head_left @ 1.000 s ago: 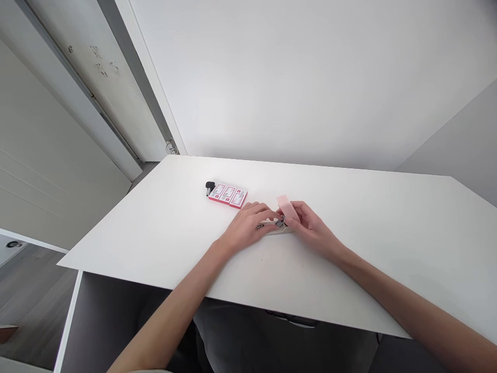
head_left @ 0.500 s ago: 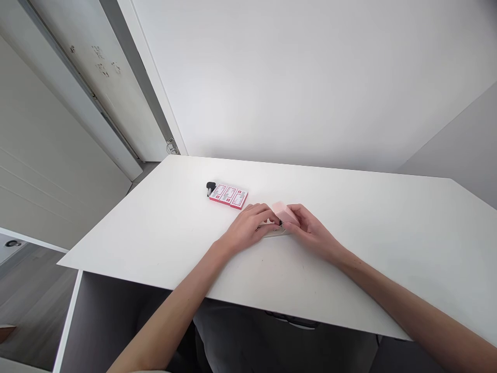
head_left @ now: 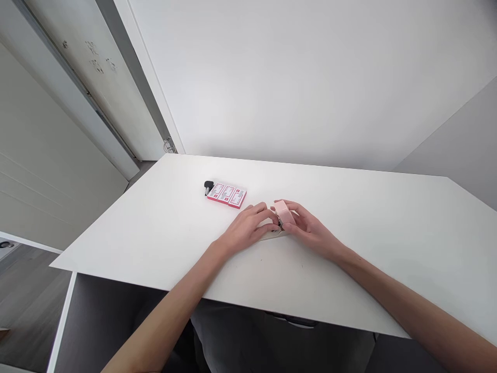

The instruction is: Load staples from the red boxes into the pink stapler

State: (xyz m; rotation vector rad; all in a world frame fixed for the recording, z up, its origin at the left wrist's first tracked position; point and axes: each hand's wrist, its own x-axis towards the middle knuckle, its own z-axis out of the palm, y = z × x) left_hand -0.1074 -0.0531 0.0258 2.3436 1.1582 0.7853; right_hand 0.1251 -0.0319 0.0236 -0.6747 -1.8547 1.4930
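Note:
A stapler with a raised pink cover and a pale base is on the white desk between my hands. My right hand is wrapped around the pink cover, fingers behind it and thumb low at its front. My left hand rests over the base, its thumb and fingertips closed on the small dark metal part beneath the cover. Much of the base is hidden under that hand, and whether something small is between the left fingertips cannot be made out.
Red-and-white small boxes lie in a row beyond my left hand. A small black object with a metal part touches their left end. The white desk runs to the wall; its front edge is just below my forearms.
My right hand has turned the pink cover more upright, so its broad face shows. My left fingers stay at the metal part. The view has shifted slightly.

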